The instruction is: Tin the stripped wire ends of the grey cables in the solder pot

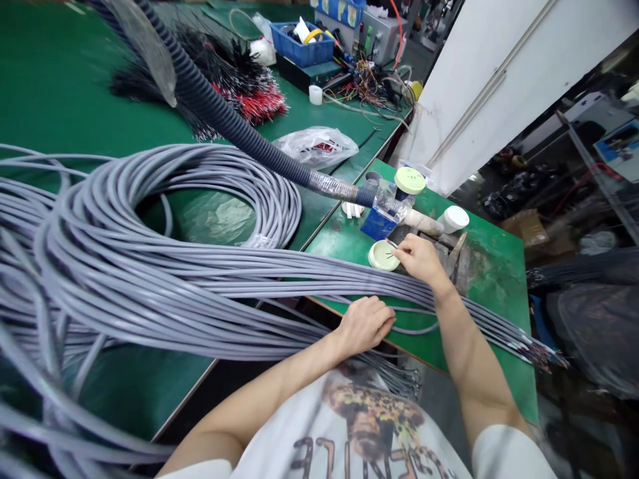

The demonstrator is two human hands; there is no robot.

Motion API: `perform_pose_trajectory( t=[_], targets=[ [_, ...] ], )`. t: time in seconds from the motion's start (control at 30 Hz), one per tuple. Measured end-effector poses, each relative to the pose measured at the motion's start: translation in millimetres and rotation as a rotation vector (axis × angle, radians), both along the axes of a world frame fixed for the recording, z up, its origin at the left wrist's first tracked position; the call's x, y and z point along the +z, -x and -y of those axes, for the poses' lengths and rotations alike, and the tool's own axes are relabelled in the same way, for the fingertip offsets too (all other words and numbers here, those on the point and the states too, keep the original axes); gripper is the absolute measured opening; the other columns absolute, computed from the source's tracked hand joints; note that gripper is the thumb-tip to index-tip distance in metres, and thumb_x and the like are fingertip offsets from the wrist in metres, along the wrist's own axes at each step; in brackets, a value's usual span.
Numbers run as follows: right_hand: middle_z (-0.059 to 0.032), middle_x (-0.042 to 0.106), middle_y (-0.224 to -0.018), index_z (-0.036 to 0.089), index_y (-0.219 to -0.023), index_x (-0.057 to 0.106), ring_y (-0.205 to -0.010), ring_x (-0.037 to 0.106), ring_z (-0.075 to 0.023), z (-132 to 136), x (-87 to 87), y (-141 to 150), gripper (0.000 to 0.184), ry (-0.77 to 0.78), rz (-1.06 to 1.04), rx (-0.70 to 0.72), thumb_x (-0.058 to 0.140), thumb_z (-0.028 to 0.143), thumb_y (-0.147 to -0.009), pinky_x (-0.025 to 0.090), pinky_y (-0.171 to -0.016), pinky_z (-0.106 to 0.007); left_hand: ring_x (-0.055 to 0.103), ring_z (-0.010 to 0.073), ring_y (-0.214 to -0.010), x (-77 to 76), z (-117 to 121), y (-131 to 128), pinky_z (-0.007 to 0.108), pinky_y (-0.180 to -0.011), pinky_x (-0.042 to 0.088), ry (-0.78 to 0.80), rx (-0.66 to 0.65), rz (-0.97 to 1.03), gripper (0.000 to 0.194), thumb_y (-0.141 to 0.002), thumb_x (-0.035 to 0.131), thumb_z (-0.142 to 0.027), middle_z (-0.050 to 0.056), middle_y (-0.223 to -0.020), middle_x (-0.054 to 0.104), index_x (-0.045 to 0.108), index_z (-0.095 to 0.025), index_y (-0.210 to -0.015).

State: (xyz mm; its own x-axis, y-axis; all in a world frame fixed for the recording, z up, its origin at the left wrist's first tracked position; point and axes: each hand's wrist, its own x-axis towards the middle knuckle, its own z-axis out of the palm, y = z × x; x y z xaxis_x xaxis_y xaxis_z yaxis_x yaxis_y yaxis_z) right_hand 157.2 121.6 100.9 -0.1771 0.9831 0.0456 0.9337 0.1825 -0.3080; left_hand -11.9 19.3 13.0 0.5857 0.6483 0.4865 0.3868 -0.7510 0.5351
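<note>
My right hand [420,257] pinches the end of a grey cable [392,244]. Thin dark wire ends stick out from it over a shallow pale-green dish [382,257]. Closer to my body, my left hand [367,324] is closed, its fingers curled under near the bench edge. A loop of grey cable [417,330] runs up to it, but what its fingers hold is hidden. Between my hands passes a thick bundle of grey cables [319,271], which continues under my right forearm to stripped ends [542,352] at the right.
A large coil of grey cable [100,206] covers the left bench. A ribbed black hose [239,133] slants down to a blue block [378,224] beside the dish. Nearby stand a lidded tub [409,180] and a white cup [453,219]. Black and red wires [254,100] lie farther back.
</note>
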Motion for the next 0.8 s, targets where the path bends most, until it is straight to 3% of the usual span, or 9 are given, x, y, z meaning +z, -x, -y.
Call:
perform_pose_trajectory(
  t=[0.8],
  targets=[
    [-0.0010, 0.057, -0.072, 0.019, -0.063, 0.068, -0.064, 0.051, -0.0132, 1.9, -0.6, 0.5, 0.021, 0.022, 0.013, -0.007, 0.059, 0.026, -0.080, 0.032, -0.058, -0.026, 0.053, 0.0160, -0.068, 0.1, -0.1, 0.5, 0.029, -0.062, 0.039, 0.003, -0.002, 0.017, 0.019, -0.093, 0.045, -0.027, 0.003, -0.071, 0.061, 0.061, -0.018, -0.086]
  ],
)
